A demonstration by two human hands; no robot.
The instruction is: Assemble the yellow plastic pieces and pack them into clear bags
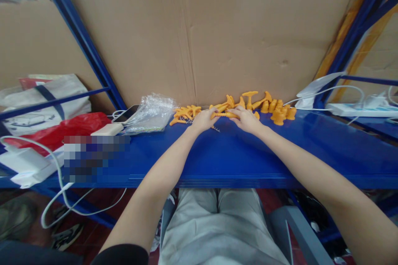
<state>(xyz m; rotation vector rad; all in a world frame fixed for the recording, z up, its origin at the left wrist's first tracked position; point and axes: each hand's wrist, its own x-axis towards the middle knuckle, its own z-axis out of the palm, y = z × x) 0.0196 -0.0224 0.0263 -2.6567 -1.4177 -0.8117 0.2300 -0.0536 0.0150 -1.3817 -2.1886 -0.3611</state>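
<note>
Over the middle of the blue shelf (230, 153), my left hand (203, 120) and my right hand (248, 120) face each other. An orange plastic corkscrew (225, 114) lies level between them, its ends gripped in the closed fingers of both hands. By my left hand is a pile of orange handles (188, 112) with metal spirals; one bare spiral (215, 128) shows just below that hand. Behind my right hand lie several orange T-shaped corkscrews (249, 98). To its right stand several orange cup-shaped pieces (280, 112).
Clear plastic bags (152, 112) and a phone (127, 114) lie at left, beside a red plastic bag (68, 130), white chargers and cables. Cardboard (248, 29) walls the back. A power strip (363, 109) sits at right. A blue post (90, 41) rises at left.
</note>
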